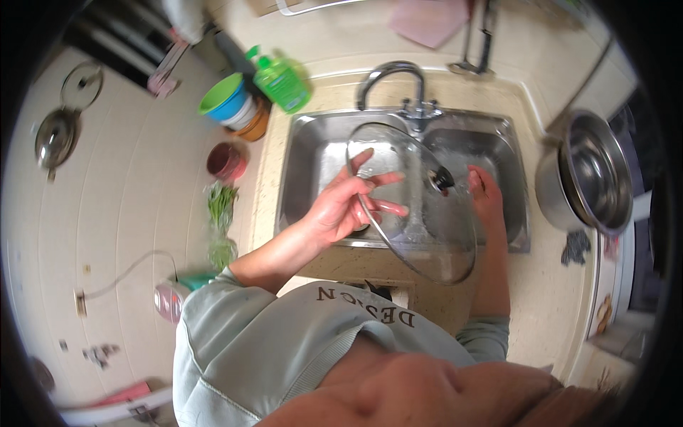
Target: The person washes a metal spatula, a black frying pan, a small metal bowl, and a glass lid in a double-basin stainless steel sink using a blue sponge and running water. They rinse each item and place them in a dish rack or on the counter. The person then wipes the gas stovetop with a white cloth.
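Note:
My left hand point(347, 203) grips the metal rim of a round, clear glass pot lid point(429, 219). Its thumb is on one side of the rim and its fingers spread behind the glass. The lid is tilted above a double-bowl stainless steel sink point(307, 160), and its black knob point(442, 178) points toward the right bowl. Close to the lid's right edge is my right hand point(486, 200), over the right bowl, thumb slightly apart from the fingers, with nothing visible in it. Both hands look wet. Behind the lid stands a curved chrome faucet point(395, 66).
A green pump bottle point(283, 85), stacked plastic tubs point(227, 101), a dark red bowl point(226, 160) and bagged green vegetables point(220, 205) line the left side. Nested steel pots point(560, 187) stand right of the sink. A lid and a pan point(57, 137) hang on the left wall.

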